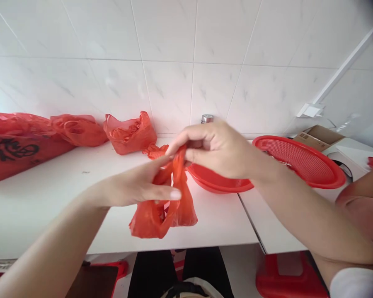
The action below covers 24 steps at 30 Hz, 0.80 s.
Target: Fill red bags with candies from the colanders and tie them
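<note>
A small red plastic carrier bag (186,209) hangs just above the front of the white table, with something inside that I cannot make out. My right hand (220,149) pinches the top of its handle loop between thumb and fingers. Round the side of the same bag, my left hand (133,186) has its thumb in front and its fingers behind the plastic. Partly hidden behind my hands is a red plastic basin (217,184). Bunched red plastic (155,151) shows just beyond my left fingers.
Along the tiled wall stand filled red bags (129,134), (81,130) and a large one with black writing (15,149). A metal-capped bottle (207,118) is behind my right hand. To the right are a red mesh basket (301,159), a cardboard box (318,137) and another person's arm (363,203).
</note>
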{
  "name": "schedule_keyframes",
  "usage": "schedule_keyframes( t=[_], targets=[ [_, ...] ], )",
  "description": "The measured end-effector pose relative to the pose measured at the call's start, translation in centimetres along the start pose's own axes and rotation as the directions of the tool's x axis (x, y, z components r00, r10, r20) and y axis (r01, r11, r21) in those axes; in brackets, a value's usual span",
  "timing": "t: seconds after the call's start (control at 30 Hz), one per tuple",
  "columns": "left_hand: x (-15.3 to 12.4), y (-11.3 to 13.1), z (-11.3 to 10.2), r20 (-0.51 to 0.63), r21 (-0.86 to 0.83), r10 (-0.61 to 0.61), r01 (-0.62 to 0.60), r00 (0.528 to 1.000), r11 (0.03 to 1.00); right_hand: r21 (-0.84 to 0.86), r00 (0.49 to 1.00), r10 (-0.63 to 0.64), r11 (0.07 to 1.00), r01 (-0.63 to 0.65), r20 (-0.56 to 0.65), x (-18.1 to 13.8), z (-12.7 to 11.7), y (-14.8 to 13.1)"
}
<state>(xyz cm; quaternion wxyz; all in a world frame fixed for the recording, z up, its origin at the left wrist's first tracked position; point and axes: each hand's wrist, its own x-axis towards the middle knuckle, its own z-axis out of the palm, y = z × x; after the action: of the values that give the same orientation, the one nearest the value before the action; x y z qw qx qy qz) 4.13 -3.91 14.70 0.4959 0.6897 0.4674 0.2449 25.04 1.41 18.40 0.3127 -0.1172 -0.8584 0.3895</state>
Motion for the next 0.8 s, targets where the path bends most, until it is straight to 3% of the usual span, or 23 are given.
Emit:
schedule_keyframes(
  t=[0.07, 0.17, 0.33, 0.4, 0.47, 0.57, 0.63, 0.73, 0.8],
  targets=[
    [0.9, -0.1, 0.8, -0.021, 0.047, -0.033, 0.034, 0.999, 0.998, 0.055, 1.000, -0.014, 0.998, 0.014, -0.004, 0.5, 1.5, 0.5],
    [1.3, -0.9, 1.2, -0.135, -0.084, -0.089, 0.078, 0.987, 0.993, 0.073, 0.995, -0.003, 0.997, 0.010, -0.099, 0.4, 2.9, 2.3],
    [1.1, -2.1, 0.6, -0.152, -0.270, -0.118, 0.074, 0.981, 0.960, 0.128, 0.982, 0.180, 0.977, -0.171, -0.061, -0.9, 3.7, 6.1],
    [1.1, -2.3, 0.5, -0.159, -0.265, -0.116, 0.070, 0.980, 0.962, 0.164, 0.973, 0.196, 0.971, -0.174, -0.124, -1.7, 4.2, 6.3],
    [1.1, -2.4, 0.4, -0.181, -0.250, -0.090, 0.043, 0.979, 0.967, 0.094, 0.976, 0.163, 0.984, -0.151, -0.146, -2.7, 4.9, 5.5],
    [0.7, -2.6, 0.3, -0.126, -0.122, -0.020, 0.004, 0.992, 0.992, -0.078, 0.999, 0.011, 0.997, -0.014, -0.041, -3.7, 5.7, 3.7],
    [0.3, -2.8, 0.4, -0.102, 0.028, 0.009, -0.006, 0.995, 1.000, -0.114, 0.996, -0.046, 0.993, 0.038, -0.075, -3.8, 5.8, 3.4],
    [-0.2, -3.2, 0.9, -0.145, 0.259, 0.041, -0.002, 0.989, 0.966, 0.017, 0.972, 0.112, 0.994, -0.111, -0.205, -3.0, 5.9, 5.3],
    [-0.3, -3.6, 1.5, -0.167, 0.388, 0.085, -0.014, 0.982, 0.922, 0.134, 0.953, 0.265, 0.960, -0.246, -0.147, -2.4, 6.4, 7.4]
  ],
)
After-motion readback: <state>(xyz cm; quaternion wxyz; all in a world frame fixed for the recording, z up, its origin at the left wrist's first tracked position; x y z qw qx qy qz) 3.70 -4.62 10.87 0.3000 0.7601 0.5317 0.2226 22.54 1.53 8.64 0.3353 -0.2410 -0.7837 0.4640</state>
